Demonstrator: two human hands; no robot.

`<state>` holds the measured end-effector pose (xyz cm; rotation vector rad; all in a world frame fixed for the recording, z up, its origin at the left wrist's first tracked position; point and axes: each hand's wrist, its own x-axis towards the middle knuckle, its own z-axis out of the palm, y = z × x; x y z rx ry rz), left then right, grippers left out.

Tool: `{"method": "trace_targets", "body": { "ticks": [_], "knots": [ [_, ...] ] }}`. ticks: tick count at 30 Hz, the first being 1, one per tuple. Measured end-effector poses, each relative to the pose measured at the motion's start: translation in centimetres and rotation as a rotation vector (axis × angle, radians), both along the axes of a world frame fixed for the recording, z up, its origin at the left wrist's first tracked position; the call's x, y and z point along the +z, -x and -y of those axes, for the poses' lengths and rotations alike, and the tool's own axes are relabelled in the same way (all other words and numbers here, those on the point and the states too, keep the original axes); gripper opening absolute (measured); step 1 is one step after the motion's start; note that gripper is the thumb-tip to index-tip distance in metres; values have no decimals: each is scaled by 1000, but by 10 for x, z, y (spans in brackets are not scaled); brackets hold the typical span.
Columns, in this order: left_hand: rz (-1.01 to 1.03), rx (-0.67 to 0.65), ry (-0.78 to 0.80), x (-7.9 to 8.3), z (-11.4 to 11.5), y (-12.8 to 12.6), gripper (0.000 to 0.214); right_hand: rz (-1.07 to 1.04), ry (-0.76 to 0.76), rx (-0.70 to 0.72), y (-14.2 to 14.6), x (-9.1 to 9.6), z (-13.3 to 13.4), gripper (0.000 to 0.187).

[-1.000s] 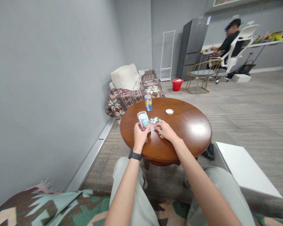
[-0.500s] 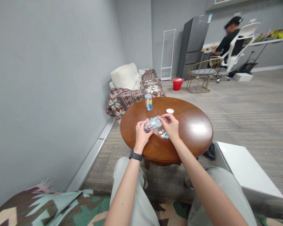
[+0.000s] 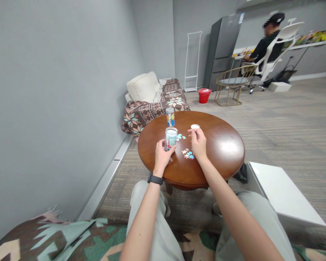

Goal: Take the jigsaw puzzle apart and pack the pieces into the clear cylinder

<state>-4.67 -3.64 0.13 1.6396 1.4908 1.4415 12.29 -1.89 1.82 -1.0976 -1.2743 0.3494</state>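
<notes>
My left hand [image 3: 162, 156] is wrapped round a small open printed can [image 3: 170, 137] that stands upright on the round wooden table [image 3: 222, 145]. My right hand [image 3: 198, 143] hovers over the table with its fingers curled, just short of a white lid [image 3: 195, 126]; what its fingers hold, if anything, is hidden. A heap of coloured puzzle pieces [image 3: 188, 153] lies beside the right hand, and a smaller cluster of pieces [image 3: 180, 136] lies behind the can. A second closed can [image 3: 170, 116] stands at the table's far edge.
A sofa with a patterned blanket [image 3: 154, 105] and white cushion [image 3: 143, 87] runs along the grey wall. A white low box [image 3: 282, 197] sits right of my knees. Farther off are a red bucket [image 3: 204, 95], a gold wire chair [image 3: 232, 81], a fridge [image 3: 222, 50] and a seated person [image 3: 264, 45].
The can was tipped on its side between both hands half a second ago and now stands upright in my left hand. More puzzle pieces lie on the table. My right hand has moved toward the lid.
</notes>
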Motion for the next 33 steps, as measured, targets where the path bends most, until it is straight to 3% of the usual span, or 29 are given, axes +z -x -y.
{"method": "trace_targets", "body": {
  "ticks": [5, 11, 14, 17, 21, 26, 33],
  "knots": [
    [75, 38, 13, 3, 2, -2, 40, 308, 318, 40, -4, -12, -9, 31],
    [17, 17, -9, 3, 2, -2, 39, 666, 613, -3, -23, -12, 27, 42],
    [-8, 10, -20, 4, 2, -2, 41, 807, 548, 120, -30, -21, 47, 55],
    [22, -16, 23, 4, 2, -2, 37, 828, 474, 111, -29, -27, 52, 47],
    [18, -9, 23, 1, 0, -1, 39, 811, 422, 109, -25, -25, 38, 33],
    [-1, -10, 27, -2, -1, -2, 40, 740, 506, 167, -21, -20, 22, 21],
    [-19, -12, 30, -1, -1, -3, 41, 661, 642, 167, -12, -12, 24, 17]
  ]
}}
